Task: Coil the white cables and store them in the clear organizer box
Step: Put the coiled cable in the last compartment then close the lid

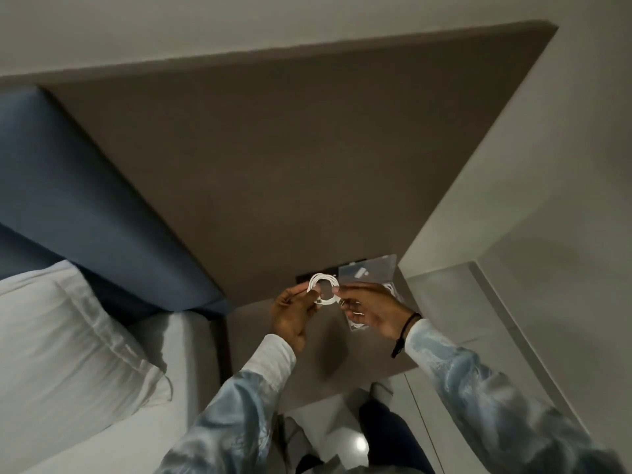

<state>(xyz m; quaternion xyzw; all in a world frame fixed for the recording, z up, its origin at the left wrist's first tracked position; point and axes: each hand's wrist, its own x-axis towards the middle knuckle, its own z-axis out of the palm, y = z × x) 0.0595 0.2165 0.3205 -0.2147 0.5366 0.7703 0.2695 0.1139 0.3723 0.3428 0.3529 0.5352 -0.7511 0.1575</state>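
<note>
A white cable (321, 289) wound into a small round coil hangs between both hands above a brown nightstand (307, 354). My left hand (290, 316) pinches the coil's left side and my right hand (372, 313) pinches its right side. Just behind my right hand stands the clear organizer box (371, 271), its lid raised against the wall panel. More white cable (357, 326) shows through clear plastic under my right hand. A black cord is tied around my right wrist.
A large brown wall panel (273, 165) rises behind the nightstand. A blue headboard (85, 186) and a bed with a white pillow (61, 336) lie to the left. A grey-white wall (530, 217) stands to the right, glossy floor (342, 436) below.
</note>
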